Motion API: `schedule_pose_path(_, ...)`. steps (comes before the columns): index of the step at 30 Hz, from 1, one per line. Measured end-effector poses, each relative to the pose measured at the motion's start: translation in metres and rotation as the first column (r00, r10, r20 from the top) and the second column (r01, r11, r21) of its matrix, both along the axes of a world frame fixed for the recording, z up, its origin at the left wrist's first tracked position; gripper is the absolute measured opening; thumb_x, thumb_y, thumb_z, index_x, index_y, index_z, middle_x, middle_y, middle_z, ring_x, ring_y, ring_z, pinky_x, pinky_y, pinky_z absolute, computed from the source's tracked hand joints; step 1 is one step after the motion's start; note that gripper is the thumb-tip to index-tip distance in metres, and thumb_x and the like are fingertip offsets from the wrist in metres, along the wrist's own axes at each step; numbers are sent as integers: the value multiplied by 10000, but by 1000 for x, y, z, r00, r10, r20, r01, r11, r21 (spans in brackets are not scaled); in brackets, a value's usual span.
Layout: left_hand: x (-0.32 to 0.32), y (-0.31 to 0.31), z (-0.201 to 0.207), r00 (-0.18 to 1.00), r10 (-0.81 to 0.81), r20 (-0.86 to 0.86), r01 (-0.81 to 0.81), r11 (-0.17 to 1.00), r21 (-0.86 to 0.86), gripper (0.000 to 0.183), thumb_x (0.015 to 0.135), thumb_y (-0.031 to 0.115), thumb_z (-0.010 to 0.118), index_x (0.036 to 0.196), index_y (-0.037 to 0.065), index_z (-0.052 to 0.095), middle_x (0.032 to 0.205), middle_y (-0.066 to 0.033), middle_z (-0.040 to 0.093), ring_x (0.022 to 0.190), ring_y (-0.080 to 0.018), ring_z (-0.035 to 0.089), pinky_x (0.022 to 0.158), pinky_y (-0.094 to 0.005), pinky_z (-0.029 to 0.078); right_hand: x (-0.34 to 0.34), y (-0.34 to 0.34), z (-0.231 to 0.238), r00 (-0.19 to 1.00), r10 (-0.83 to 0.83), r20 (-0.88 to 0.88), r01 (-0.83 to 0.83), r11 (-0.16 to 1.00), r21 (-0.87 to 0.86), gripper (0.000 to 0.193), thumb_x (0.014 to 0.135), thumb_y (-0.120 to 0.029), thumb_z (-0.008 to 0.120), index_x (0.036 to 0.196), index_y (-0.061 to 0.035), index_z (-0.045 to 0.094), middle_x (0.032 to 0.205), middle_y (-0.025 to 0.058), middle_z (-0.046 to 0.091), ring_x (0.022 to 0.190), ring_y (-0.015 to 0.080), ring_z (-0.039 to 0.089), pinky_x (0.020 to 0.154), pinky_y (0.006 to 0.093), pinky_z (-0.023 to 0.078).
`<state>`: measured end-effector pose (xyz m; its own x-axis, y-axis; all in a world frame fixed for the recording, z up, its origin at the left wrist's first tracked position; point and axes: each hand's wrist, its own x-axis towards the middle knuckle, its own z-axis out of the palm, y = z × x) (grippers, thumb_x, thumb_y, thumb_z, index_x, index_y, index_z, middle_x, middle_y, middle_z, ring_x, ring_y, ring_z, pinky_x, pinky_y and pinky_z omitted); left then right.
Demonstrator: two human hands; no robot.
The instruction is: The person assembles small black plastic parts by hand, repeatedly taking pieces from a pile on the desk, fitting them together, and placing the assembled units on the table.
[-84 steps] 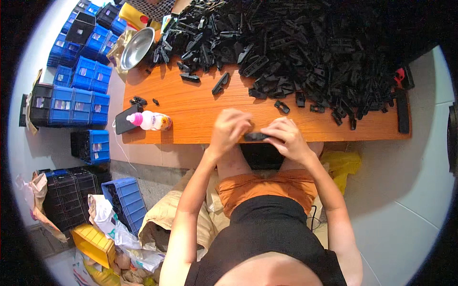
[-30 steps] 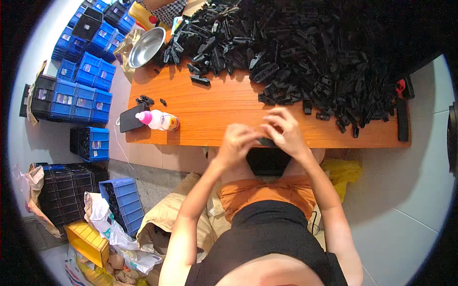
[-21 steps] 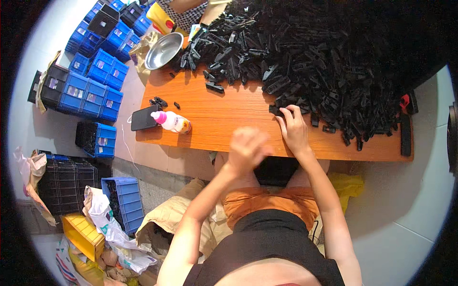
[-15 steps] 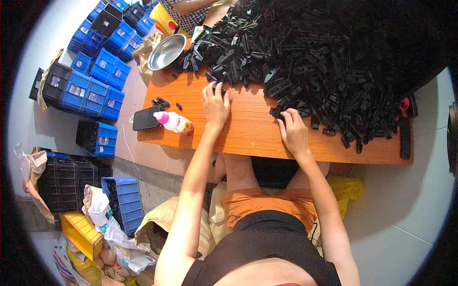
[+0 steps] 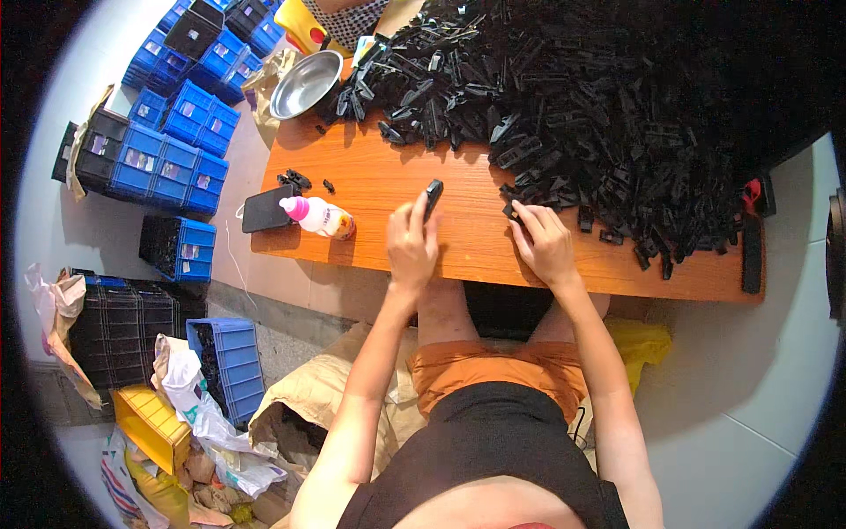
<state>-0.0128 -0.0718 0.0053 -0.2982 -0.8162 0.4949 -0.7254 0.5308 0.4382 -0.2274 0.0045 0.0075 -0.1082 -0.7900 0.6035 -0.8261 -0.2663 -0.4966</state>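
Over the wooden table [image 5: 335, 163], my left hand [image 5: 411, 242] is closed on a long black plastic part [image 5: 433, 199] that sticks up past its fingertips. Further right, my right hand [image 5: 545, 240] pinches a small black piece [image 5: 511, 211] between thumb and fingers, at the near edge of a large heap of black plastic parts [image 5: 582, 132]. The heap covers the far and right side of the table. What kind of parts these are, I cannot make out.
A pink-capped bottle [image 5: 328, 219] and a dark phone [image 5: 269, 210] occupy the table's left end. A metal bowl [image 5: 306, 85] sits at the far left corner. Stacked blue crates [image 5: 159, 167] stand left, with a yellow crate [image 5: 154, 423] lower down. Another person's arm [image 5: 335, 4] shows beyond the table.
My left hand has drawn back from the heap's edge toward me, bringing a long black part with it. My right hand has shifted slightly back, a small black piece now showing at its fingertips.
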Motion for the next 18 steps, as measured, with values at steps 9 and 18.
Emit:
schedule_pose_path(9,-8,0,-1,933,-340,-117,348,936,57,257,803,103,698,1049,31,673,926,-115,639,865,-288,590,757,-384,457,-5,7,-2,995,74,66,-79,994,75,305,782,-65,691,1085,-52,664,952,81,644,891,268,595,800,368,497)
schedule_pose_path(18,-9,24,11,897,-376,-233,410,905,116,314,759,122,732,1050,35,653,926,-91,678,902,-277,616,805,-375,466,-10,29,-4,947,257,194,-282,953,111,299,797,-90,696,1092,-57,664,1023,96,656,948,294,614,886,398,459)
